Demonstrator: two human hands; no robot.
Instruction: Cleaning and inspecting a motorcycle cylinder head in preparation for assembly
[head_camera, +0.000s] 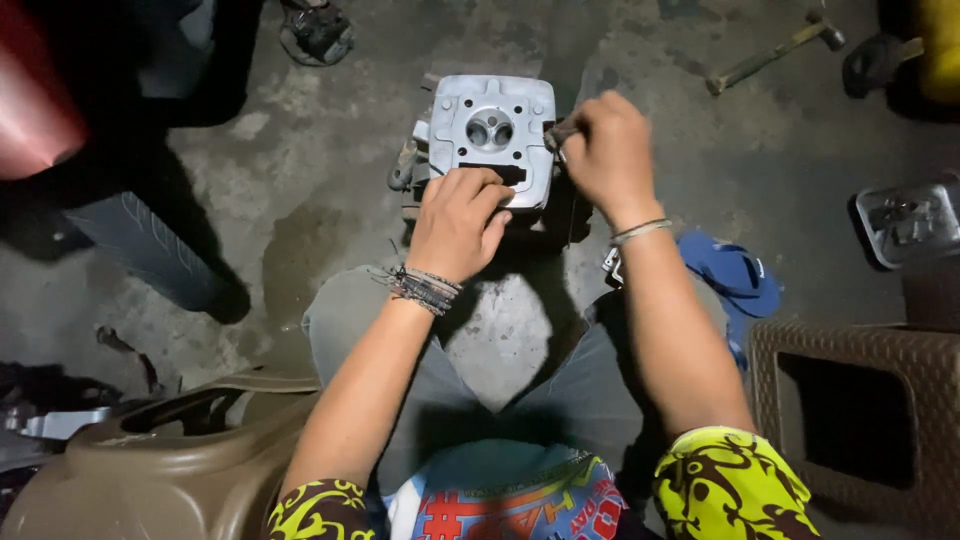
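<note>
A grey metal engine cylinder head (490, 130) stands on the concrete floor between my knees. Its flat face with a round chamber points up at me. My left hand (458, 222) rests on its near edge, fingers curled over the rim, holding it steady. My right hand (606, 152) is closed around a small dark tool (558, 133) whose tip touches the right edge of the head. Cord bracelets circle my left wrist and a thin band my right.
A hammer (770, 55) lies at the far right. A metal tray with parts (908, 222), a blue sandal (735, 275) and a brown woven stool (860, 410) are on the right. A tan plastic cover (150, 470) sits near left. Another person's leg (150, 245) stands left.
</note>
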